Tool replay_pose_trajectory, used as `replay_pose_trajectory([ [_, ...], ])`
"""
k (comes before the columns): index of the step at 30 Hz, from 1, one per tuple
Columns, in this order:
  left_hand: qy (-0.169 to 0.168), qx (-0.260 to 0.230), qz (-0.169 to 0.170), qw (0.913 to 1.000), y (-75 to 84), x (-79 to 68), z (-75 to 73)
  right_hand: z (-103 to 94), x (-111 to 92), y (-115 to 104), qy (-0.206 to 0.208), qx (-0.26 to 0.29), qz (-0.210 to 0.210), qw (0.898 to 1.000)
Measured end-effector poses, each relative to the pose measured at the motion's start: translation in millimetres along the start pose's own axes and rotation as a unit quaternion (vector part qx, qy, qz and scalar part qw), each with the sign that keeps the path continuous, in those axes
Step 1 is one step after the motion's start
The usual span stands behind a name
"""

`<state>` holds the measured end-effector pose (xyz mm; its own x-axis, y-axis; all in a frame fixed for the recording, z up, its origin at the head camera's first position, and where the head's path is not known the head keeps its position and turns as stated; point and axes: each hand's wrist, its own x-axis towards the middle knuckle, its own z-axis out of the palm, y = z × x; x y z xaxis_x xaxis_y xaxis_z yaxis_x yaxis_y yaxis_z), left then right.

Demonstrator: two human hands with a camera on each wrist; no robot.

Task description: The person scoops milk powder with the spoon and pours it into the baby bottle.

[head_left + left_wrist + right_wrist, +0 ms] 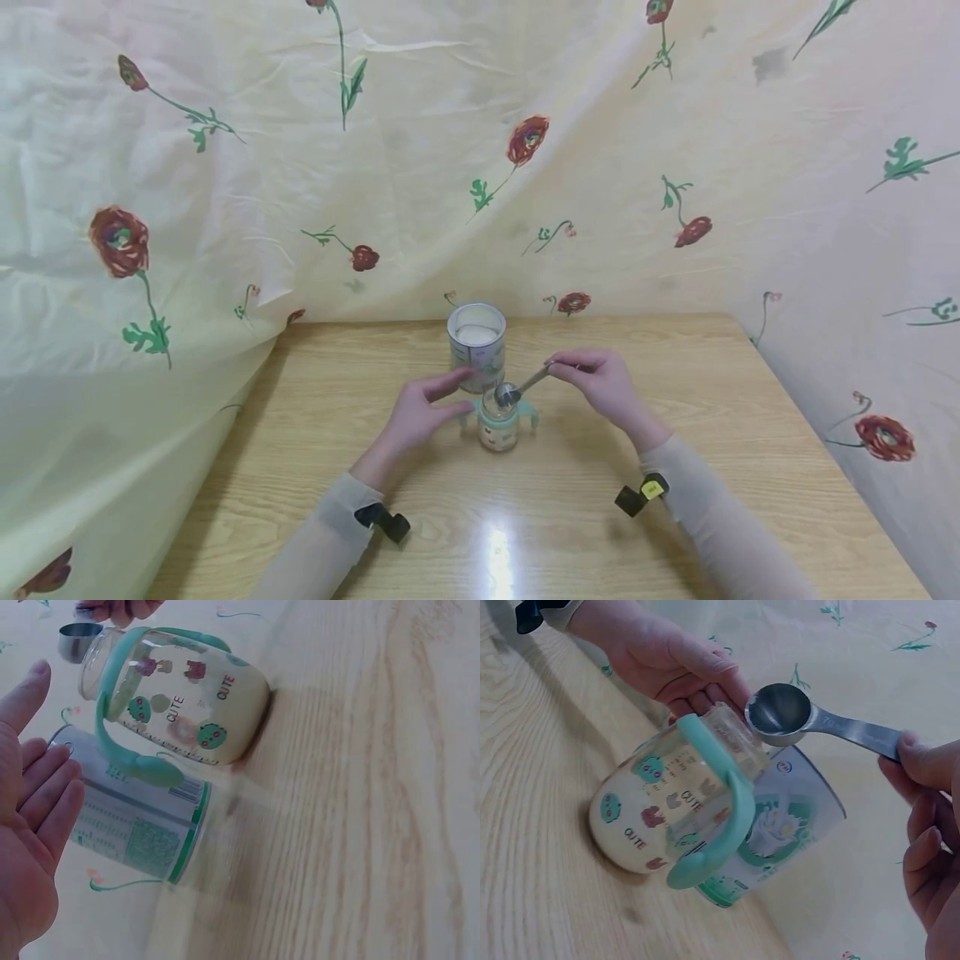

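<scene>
A clear baby bottle (pixel 498 437) with mint green handles and small cartoon prints stands upright on the table. Pale powder (pixel 630 844) lies in its bottom part. My right hand (pixel 600 385) pinches the handle of a metal measuring spoon (pixel 780 712) between thumb and fingers. The spoon's bowl is over the bottle's open mouth, and its inside shows bare metal. Beside the bottle's left handle, my left hand (pixel 420 410) has its fingers extended and grips nothing. Directly behind the bottle stands an open can (pixel 478 354), with whitish powder visible inside.
The wooden table (pixel 337 375) reaches back to a pale cloth (pixel 420 167) with red flowers, which also hangs at both sides. A dark strapped device (pixel 384 521) sits on the left wrist, and another (pixel 641 493) on the right.
</scene>
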<state>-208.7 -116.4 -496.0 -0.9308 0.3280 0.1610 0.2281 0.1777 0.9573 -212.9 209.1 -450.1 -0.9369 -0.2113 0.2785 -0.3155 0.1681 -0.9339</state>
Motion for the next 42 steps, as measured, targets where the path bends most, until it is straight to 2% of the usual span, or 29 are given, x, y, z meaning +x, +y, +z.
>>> replay_pose_trajectory([
  [4,0.022,0.001,-0.003,0.9998,1.3,1.6,-2.3,-2.8,3,-2,-0.009,0.000,0.038,0.999],
  [8,0.030,-0.005,-0.014,0.9994,-0.6,3.2,-5.0,-3.8,5,-6,-0.014,-0.004,0.055,0.998],
  [14,0.061,-0.023,-0.014,0.9978,-5.8,4.7,-8.0,-2.2,11,-15,-0.004,-0.010,0.090,0.996],
  [18,0.096,-0.040,0.003,0.9945,-9.2,8.3,-8.4,1.0,18,-22,0.020,0.007,0.118,0.993],
  [26,0.153,-0.038,0.020,0.9872,-15.9,19.9,-7.6,14.0,40,-27,0.119,0.061,0.140,0.981],
  [30,0.151,-0.027,0.025,0.9878,-18.0,27.7,-5.9,22.7,53,-24,0.160,0.059,0.115,0.979],
  [32,0.146,-0.016,0.023,0.9889,-18.6,32.4,-5.4,27.3,59,-22,0.164,0.046,0.095,0.981],
  [35,0.141,0.004,0.012,0.9899,-19.3,39.0,-5.0,35.0,67,-17,0.158,0.005,0.055,0.986],
  [38,0.141,0.024,0.004,0.9897,-20.2,45.5,-4.6,42.7,75,-12,0.146,-0.056,-0.007,0.988],
  [40,0.139,0.032,0.003,0.9898,-20.5,49.9,-3.8,46.8,79,-8,0.133,-0.112,-0.062,0.983],
  [42,0.134,0.034,0.007,0.9904,-20.7,54.7,-2.8,50.3,83,-4,0.120,-0.173,-0.114,0.971],
])
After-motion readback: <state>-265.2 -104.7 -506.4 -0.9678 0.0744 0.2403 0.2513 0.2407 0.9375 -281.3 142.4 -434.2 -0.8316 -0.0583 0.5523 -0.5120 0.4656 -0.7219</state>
